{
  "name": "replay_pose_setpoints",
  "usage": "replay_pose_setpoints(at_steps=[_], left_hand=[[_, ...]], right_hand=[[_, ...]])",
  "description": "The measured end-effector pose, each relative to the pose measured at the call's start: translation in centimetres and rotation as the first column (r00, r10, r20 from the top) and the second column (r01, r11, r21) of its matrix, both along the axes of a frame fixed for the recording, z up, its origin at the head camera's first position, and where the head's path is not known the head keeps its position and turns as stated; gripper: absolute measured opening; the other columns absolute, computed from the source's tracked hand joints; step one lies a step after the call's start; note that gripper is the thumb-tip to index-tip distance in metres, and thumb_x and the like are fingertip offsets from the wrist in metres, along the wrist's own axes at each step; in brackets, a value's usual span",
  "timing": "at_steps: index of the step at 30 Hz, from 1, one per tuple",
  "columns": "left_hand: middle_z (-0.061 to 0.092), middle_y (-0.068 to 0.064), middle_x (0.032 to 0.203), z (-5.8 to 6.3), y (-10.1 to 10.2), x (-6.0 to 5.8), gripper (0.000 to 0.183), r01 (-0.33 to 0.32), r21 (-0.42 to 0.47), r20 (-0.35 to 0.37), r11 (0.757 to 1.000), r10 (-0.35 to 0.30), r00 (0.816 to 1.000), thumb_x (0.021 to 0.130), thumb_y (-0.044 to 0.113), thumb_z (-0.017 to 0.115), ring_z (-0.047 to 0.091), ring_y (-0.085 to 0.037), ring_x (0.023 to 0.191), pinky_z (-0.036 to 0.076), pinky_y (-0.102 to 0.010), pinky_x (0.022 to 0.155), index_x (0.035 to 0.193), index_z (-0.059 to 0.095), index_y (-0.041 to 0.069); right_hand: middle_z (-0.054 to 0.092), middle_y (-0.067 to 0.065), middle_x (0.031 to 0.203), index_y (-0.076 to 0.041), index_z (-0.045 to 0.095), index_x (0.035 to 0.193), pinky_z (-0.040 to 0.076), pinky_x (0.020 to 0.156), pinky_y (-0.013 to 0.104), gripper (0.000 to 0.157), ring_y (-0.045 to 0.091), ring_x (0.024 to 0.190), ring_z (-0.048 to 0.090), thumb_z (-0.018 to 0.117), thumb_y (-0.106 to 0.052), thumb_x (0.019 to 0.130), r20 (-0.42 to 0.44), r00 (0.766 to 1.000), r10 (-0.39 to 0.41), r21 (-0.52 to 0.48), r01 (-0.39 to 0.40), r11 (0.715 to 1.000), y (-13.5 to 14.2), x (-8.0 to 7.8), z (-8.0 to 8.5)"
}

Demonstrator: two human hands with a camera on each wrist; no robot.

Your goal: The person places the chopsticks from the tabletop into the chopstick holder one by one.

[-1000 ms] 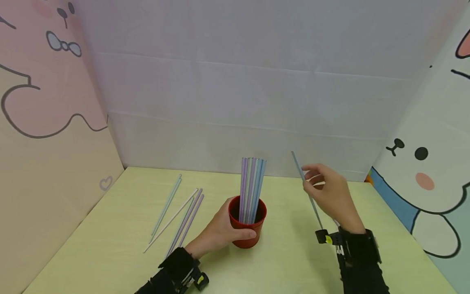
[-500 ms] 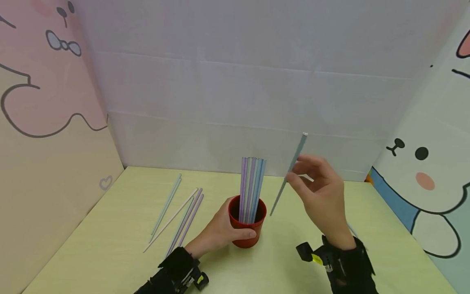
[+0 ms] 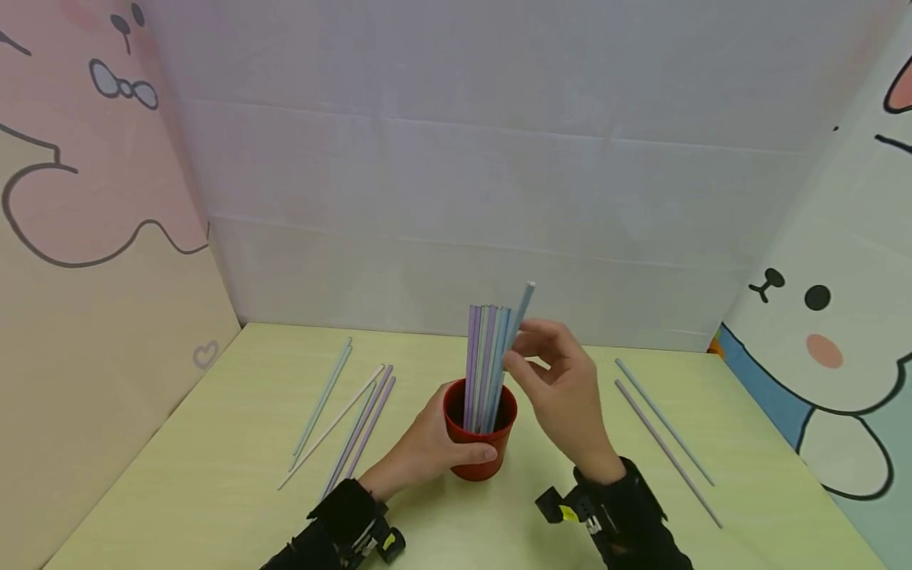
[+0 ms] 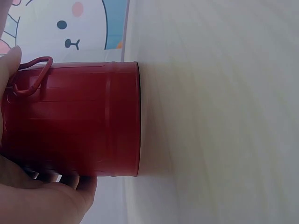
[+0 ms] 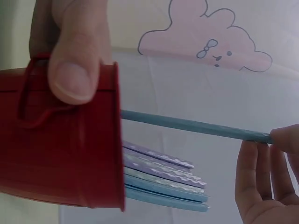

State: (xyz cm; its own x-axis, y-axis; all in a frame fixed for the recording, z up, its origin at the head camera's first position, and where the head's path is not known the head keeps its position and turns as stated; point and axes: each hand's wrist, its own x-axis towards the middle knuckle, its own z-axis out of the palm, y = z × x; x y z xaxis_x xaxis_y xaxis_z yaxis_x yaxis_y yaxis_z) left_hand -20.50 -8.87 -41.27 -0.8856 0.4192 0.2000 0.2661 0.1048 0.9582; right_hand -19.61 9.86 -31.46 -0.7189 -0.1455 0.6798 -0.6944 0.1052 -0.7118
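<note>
My left hand (image 3: pixel 427 447) grips a small red bucket (image 3: pixel 488 467) that has a wire handle, its thumb along the near side. In the left wrist view, the bucket (image 4: pixel 79 121) appears to stand on the table. A bundle of purple, pale and blue straws (image 3: pixel 482 356) stands in it. My right hand (image 3: pixel 563 388) pinches a light blue straw (image 3: pixel 526 301) near its upper part, beside the bundle. In the right wrist view, this blue straw (image 5: pixel 196 127) slants past the bucket's rim, apart from the others; its lower end is hidden.
On the table's left lie a pale blue-green pair of straws (image 3: pixel 321 404), a white straw (image 3: pixel 331 427) and purple straws (image 3: pixel 371 427). To the right lie a blue straw (image 3: pixel 665 422) and a purple straw (image 3: pixel 668 453). Printed panels enclose the table (image 3: pixel 214 507).
The right hand has carried the blue straw leftward to the bucket, turning it so that its top leans right. Two straws on the right have come into full view. The left hand stays put.
</note>
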Motion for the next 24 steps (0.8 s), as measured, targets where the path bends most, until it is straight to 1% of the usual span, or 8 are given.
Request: replay_pose_setpoints(at_steps=[6, 9, 12, 13, 16, 20, 22, 24], left_hand=[[0.044, -0.004, 0.133, 0.0, 0.0, 0.0, 0.085, 0.006, -0.008, 0.002, 1.0, -0.006, 1.0, 0.077, 0.018, 0.08, 0.047, -0.024, 0.115, 0.045, -0.041, 0.092, 0.143, 0.028, 0.012], [0.044, -0.003, 0.133, 0.0, 0.1, -0.1, 0.084, 0.001, -0.02, 0.014, 1.0, -0.001, 1.0, 0.077, 0.019, 0.08, 0.047, -0.023, 0.115, 0.046, -0.041, 0.091, 0.142, 0.027, 0.013], [0.045, 0.002, 0.132, -1.4, 0.0, -0.8, 0.085, -0.01, -0.032, 0.014, 0.999, 0.011, 1.0, 0.077, 0.024, 0.081, 0.048, -0.019, 0.114, 0.047, -0.04, 0.089, 0.142, 0.027, 0.02], [0.045, 0.003, 0.131, -1.8, 0.0, -1.0, 0.085, -0.015, -0.035, 0.015, 0.999, 0.015, 1.0, 0.076, 0.025, 0.081, 0.048, -0.018, 0.113, 0.047, -0.039, 0.089, 0.142, 0.027, 0.022], [0.045, 0.007, 0.13, -3.1, 0.0, -1.7, 0.086, -0.024, -0.046, 0.015, 0.999, 0.024, 1.0, 0.075, 0.03, 0.082, 0.049, -0.015, 0.112, 0.048, -0.038, 0.088, 0.142, 0.027, 0.027], [0.045, 0.007, 0.13, -2.9, 0.0, -1.6, 0.086, -0.023, -0.049, 0.022, 0.999, 0.024, 0.999, 0.076, 0.03, 0.082, 0.049, -0.016, 0.112, 0.048, -0.037, 0.088, 0.142, 0.027, 0.027], [0.045, 0.007, 0.13, -2.9, 0.0, -1.6, 0.086, -0.021, -0.043, 0.019, 0.999, 0.022, 1.0, 0.076, 0.029, 0.082, 0.049, -0.016, 0.112, 0.048, -0.037, 0.088, 0.142, 0.027, 0.026], [0.045, 0.007, 0.13, -2.9, 0.0, -1.6, 0.086, -0.019, -0.036, 0.017, 0.999, 0.02, 1.0, 0.076, 0.029, 0.082, 0.049, -0.016, 0.112, 0.048, -0.038, 0.088, 0.142, 0.027, 0.026]], right_hand=[[0.057, 0.018, 0.098, 0.002, 0.052, 0.119, 0.053, 0.078, 0.03, 0.035, 0.03, 0.088, 0.06, 0.064, 0.007, 0.087, 0.093, 0.995, -0.024, 0.039, 0.021, 0.999, -1.0, -0.6, -1.5], [0.057, 0.017, 0.098, 0.0, 0.052, 0.12, 0.053, 0.078, 0.031, 0.035, 0.029, 0.088, 0.061, 0.064, 0.004, 0.087, 0.127, 0.991, -0.049, 0.079, 0.039, 0.996, -1.3, -0.7, -2.1], [0.059, 0.015, 0.098, 0.0, 0.053, 0.12, 0.054, 0.078, 0.031, 0.035, 0.027, 0.088, 0.061, 0.065, 0.002, 0.088, 0.148, 0.986, -0.072, 0.12, 0.054, 0.991, -1.5, -1.0, -2.7], [0.059, 0.015, 0.098, 0.0, 0.053, 0.121, 0.054, 0.077, 0.032, 0.035, 0.027, 0.088, 0.061, 0.065, 0.002, 0.088, 0.148, 0.986, -0.079, 0.135, 0.059, 0.989, -1.5, -1.0, -2.9], [0.061, 0.011, 0.098, -0.003, 0.053, 0.122, 0.055, 0.075, 0.032, 0.038, 0.024, 0.087, 0.062, 0.067, -0.001, 0.087, 0.14, 0.986, -0.09, 0.157, 0.067, 0.985, -1.4, -2.1, -4.4], [0.061, 0.004, 0.098, -0.013, 0.054, 0.123, 0.055, 0.073, 0.031, 0.04, 0.017, 0.085, 0.063, 0.069, -0.007, 0.087, 0.133, 0.986, -0.097, 0.174, 0.073, 0.982, -1.2, -3.5, -6.5], [0.061, 0.002, 0.097, -0.016, 0.054, 0.123, 0.055, 0.073, 0.03, 0.04, 0.016, 0.085, 0.063, 0.07, -0.007, 0.087, 0.132, 0.986, -0.101, 0.183, 0.076, 0.98, -1.1, -3.7, -6.7], [0.061, 0.001, 0.097, -0.017, 0.055, 0.123, 0.055, 0.073, 0.029, 0.041, 0.015, 0.084, 0.063, 0.07, -0.007, 0.087, 0.127, 0.986, -0.109, 0.188, 0.084, 0.979, -1.1, -3.8, -6.8]])
